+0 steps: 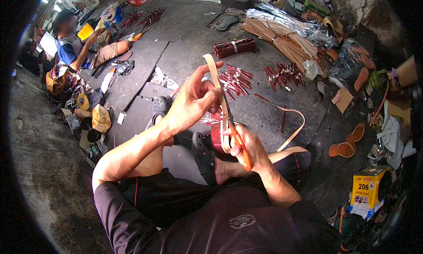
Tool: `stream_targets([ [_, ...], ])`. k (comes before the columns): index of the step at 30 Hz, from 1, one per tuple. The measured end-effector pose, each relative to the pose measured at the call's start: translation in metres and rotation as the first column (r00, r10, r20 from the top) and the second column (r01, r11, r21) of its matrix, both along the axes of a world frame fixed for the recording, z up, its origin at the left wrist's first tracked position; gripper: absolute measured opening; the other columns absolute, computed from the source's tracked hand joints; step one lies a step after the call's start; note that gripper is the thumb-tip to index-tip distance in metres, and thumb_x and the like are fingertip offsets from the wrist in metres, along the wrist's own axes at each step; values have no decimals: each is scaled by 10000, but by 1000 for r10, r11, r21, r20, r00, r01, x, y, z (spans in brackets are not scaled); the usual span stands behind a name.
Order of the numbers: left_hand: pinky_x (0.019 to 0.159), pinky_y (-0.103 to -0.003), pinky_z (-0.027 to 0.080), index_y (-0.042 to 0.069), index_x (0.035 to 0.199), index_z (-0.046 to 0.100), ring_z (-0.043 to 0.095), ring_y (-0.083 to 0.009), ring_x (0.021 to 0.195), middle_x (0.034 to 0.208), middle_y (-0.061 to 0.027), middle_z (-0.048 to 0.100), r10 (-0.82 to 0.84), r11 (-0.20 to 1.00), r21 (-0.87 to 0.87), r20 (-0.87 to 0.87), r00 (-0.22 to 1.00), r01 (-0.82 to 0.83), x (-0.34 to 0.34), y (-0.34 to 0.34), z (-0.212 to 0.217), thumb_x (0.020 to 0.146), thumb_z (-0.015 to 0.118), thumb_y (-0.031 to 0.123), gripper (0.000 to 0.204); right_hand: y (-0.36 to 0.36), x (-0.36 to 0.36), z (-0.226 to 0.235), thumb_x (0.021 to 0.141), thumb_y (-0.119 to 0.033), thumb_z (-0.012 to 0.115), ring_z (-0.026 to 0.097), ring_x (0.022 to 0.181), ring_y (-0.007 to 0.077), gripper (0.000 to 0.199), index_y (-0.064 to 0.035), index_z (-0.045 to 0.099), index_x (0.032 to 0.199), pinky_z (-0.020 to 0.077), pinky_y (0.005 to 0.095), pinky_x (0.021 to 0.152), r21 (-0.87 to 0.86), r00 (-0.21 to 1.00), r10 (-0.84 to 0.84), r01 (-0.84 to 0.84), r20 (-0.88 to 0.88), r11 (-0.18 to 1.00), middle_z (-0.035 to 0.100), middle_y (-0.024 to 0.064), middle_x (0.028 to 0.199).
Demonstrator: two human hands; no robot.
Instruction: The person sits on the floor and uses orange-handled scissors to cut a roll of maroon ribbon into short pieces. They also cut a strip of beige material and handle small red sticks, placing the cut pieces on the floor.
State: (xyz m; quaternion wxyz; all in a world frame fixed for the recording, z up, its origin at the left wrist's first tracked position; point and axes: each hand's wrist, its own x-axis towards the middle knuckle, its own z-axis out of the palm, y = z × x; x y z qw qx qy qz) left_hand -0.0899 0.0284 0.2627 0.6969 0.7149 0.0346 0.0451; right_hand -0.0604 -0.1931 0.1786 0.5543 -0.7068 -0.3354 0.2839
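Observation:
My left hand [191, 103] pinches a pale tan strap [211, 68] between thumb and fingers, its free end pointing up and away from me. In my right hand [253, 148] are scissors [242, 147] with orange handles; their dark blades lie along the strap, and I cannot tell whether they are parted. Lower down, the strap hangs in a loop beside the scissors. Behind my hands lies a pile of short dark red strips with whitish ends [238, 79]. A shiny red piece [216, 139] is partly hidden below the left hand.
A curved tan strip [303, 122] lies right of my hands. Beyond are a tied dark brown bundle [240, 46], more red strips [282, 75] and long tan strips [282, 36]. Black clogs [202, 159] are near my legs. Orange sandals [348, 145] and a yellow box [369, 188] lie right; a person [72, 49] sits far left.

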Motion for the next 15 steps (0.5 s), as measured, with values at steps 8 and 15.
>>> stream_targets([
  [8, 607, -247, 566, 87, 1501, 273, 640, -111, 685, 820, -28, 612, 2, 1000, 28, -3, 1000, -2, 8, 2, 3, 967, 539, 126, 598, 4, 6, 9, 742, -789, 606, 704, 791, 289, 827, -28, 592, 1064, 539, 397, 726, 4, 999, 7, -6, -41, 1000, 680, 121, 829],
  [15, 721, -294, 580, 67, 1464, 345, 657, -159, 820, 918, -71, 613, 3, 999, -39, -94, 996, -7, 8, 4, 15, 965, 555, 144, 546, 2, 2, 4, 780, -710, 641, 715, 851, 319, 739, -28, 589, 1057, 555, 415, 731, 10, 998, -33, 33, 58, 999, 707, 145, 881],
])
